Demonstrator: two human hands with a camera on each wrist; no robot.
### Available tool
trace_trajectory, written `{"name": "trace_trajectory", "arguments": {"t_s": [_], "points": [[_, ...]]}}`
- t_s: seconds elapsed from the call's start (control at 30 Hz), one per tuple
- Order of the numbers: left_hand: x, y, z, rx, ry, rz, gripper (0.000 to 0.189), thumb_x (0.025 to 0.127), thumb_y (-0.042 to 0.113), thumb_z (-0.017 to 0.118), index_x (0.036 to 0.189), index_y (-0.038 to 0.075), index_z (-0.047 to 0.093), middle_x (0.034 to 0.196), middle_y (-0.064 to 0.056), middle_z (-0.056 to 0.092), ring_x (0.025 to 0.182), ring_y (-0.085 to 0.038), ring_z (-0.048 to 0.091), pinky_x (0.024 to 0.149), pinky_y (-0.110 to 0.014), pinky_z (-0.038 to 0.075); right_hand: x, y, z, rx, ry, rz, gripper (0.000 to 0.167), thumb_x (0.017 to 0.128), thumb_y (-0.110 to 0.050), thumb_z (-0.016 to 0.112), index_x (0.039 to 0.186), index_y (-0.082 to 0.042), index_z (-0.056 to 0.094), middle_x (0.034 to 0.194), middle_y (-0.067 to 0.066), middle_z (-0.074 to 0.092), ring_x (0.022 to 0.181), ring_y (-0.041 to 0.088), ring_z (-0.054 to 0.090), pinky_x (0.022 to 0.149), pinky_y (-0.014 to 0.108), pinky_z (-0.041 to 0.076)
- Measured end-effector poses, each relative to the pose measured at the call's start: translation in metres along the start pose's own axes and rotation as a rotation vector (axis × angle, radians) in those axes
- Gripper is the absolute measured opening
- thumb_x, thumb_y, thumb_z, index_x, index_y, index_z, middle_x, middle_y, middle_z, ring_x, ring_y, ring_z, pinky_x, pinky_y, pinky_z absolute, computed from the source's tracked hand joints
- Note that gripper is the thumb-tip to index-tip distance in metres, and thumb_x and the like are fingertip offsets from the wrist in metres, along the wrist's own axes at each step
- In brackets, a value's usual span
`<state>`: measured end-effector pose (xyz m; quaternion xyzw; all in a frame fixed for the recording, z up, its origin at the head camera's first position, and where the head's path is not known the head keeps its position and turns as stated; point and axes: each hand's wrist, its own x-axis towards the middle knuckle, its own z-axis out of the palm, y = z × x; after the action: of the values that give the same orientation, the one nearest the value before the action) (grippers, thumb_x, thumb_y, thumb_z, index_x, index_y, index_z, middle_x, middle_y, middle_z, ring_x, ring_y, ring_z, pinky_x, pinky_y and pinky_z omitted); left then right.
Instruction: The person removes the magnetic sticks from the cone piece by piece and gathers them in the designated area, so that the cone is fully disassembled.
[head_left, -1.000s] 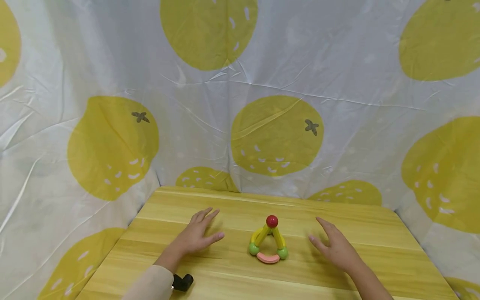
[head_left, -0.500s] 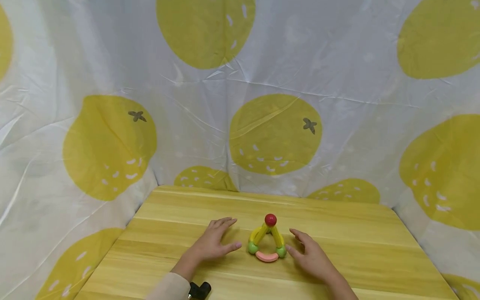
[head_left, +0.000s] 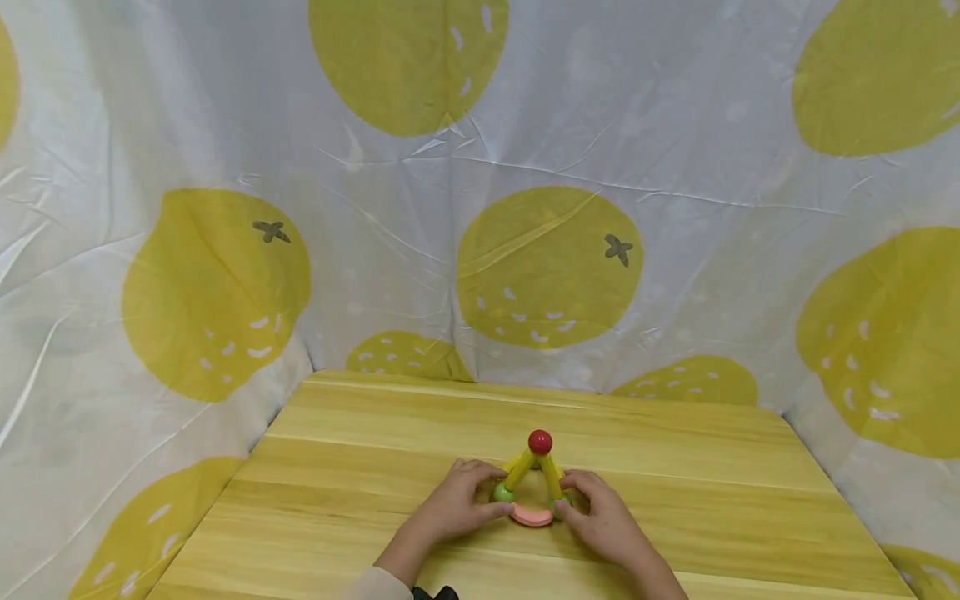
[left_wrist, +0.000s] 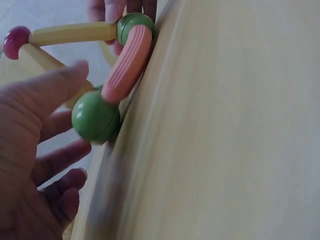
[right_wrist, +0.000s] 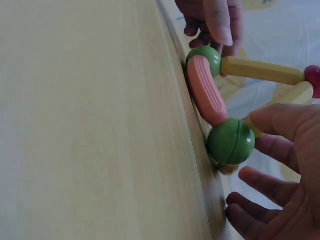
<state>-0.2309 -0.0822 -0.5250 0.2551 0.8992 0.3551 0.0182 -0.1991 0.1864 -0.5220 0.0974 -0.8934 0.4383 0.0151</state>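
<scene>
A ball-and-stick building toy (head_left: 519, 470) stands upright on the wooden table as a small pyramid. A red ball (head_left: 540, 442) tops its yellow sticks, with green balls (left_wrist: 96, 116) at the lower corners and a pink curved stick (head_left: 532, 517) joining the front two. My left hand (head_left: 461, 500) is around the left corner: the fingers reach behind the green ball and the thumb lies just over the yellow stick, slightly apart from it. At the right corner, my right hand (head_left: 603, 517) pinches the lower end of a yellow stick beside the green ball (right_wrist: 231, 142).
The wooden table (head_left: 360, 417) reaches back to a pale curtain (head_left: 375, 217) printed with yellow lemons, which also hangs along both sides. A small black object (head_left: 435, 593) shows by my left wrist at the bottom edge.
Both hands have moved inward from either side to the toy's lower front corners, and the right fingers have taken hold. The toy stays in its place.
</scene>
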Motion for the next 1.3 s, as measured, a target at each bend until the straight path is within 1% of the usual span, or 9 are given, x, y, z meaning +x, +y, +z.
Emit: {"name": "trace_trajectory", "arguments": {"t_s": [0.13,0.27,0.53,0.73,0.83,0.93,1.1,1.2,1.3], "points": [[0.0,0.006,0.008,0.0,0.071,-0.005,0.046,0.088,0.044,0.08,0.123,0.016,0.07,0.127,0.0,0.069,0.11,-0.017,0.055,0.094,-0.036,0.051,-0.001,-0.004,0.0,-0.013,-0.034,-0.051,0.015,0.088,-0.026,0.081,0.097,-0.02,0.07,0.139,0.013,0.061,0.131,0.042,0.056,0.109,0.059,0.045],[-0.002,0.009,0.014,0.001,0.113,-0.012,0.041,0.088,0.037,0.08,0.121,0.015,0.071,0.125,-0.001,0.071,0.105,-0.014,0.055,0.089,-0.032,0.051,-0.003,-0.006,0.0,-0.031,-0.099,-0.104,0.018,0.087,-0.033,0.082,0.095,-0.023,0.069,0.135,0.011,0.062,0.128,0.041,0.058,0.105,0.059,0.048],[-0.004,0.008,0.017,-0.057,0.128,-0.029,0.034,0.09,0.031,0.079,0.12,0.017,0.071,0.115,0.003,0.072,0.09,-0.007,0.048,0.075,-0.022,0.043,-0.005,-0.011,-0.008,-0.031,-0.195,-0.134,0.029,0.09,-0.045,0.077,0.11,-0.026,0.069,0.122,-0.004,0.066,0.115,0.021,0.062,0.097,0.035,0.052],[-0.006,0.008,0.016,-0.102,0.104,-0.049,0.033,0.088,0.022,0.076,0.12,0.016,0.071,0.113,0.003,0.072,0.092,-0.007,0.051,0.078,-0.023,0.046,-0.006,-0.009,-0.011,0.074,-0.141,-0.116,0.016,0.096,-0.018,0.071,0.108,-0.01,0.064,0.111,0.004,0.066,0.111,0.025,0.065,0.099,0.039,0.055],[-0.006,0.008,0.015,-0.115,0.074,-0.051,0.036,0.086,0.019,0.074,0.122,0.017,0.07,0.111,0.004,0.071,0.093,-0.006,0.053,0.08,-0.024,0.048,-0.004,-0.008,-0.005,0.089,-0.07,-0.08,0.022,0.092,-0.013,0.074,0.109,-0.008,0.06,0.113,0.007,0.062,0.114,0.027,0.064,0.101,0.042,0.054],[-0.007,0.009,0.015,-0.146,0.059,-0.033,0.037,0.088,0.016,0.073,0.124,0.018,0.068,0.116,0.003,0.069,0.1,-0.008,0.058,0.088,-0.027,0.053,-0.003,-0.009,0.0,0.098,-0.038,-0.058,0.035,0.09,-0.014,0.077,0.119,-0.011,0.059,0.124,0.007,0.061,0.12,0.029,0.061,0.104,0.041,0.053],[-0.007,0.008,0.016,-0.194,0.065,-0.013,0.032,0.093,0.015,0.072,0.124,0.02,0.066,0.123,0.001,0.067,0.113,-0.015,0.064,0.098,-0.034,0.055,-0.007,-0.01,0.003,0.097,-0.151,-0.107,0.056,0.09,-0.016,0.075,0.141,-0.019,0.052,0.137,0.005,0.06,0.125,0.026,0.058,0.102,0.031,0.051],[-0.007,0.008,0.017,-0.183,0.092,0.007,0.029,0.096,0.013,0.07,0.124,0.021,0.067,0.123,0.001,0.068,0.112,-0.015,0.065,0.096,-0.033,0.056,-0.009,-0.011,0.004,0.095,-0.213,-0.175,0.059,0.09,-0.017,0.075,0.144,-0.023,0.051,0.133,0.005,0.059,0.117,0.021,0.057,0.095,0.026,0.048],[-0.008,0.007,0.017,-0.17,0.125,0.028,0.028,0.096,0.01,0.07,0.123,0.019,0.068,0.121,0.001,0.067,0.108,-0.014,0.066,0.093,-0.03,0.057,-0.009,-0.011,0.006,0.087,-0.222,-0.221,0.057,0.09,-0.018,0.075,0.142,-0.026,0.053,0.127,0.006,0.058,0.107,0.018,0.054,0.087,0.024,0.047]]}}
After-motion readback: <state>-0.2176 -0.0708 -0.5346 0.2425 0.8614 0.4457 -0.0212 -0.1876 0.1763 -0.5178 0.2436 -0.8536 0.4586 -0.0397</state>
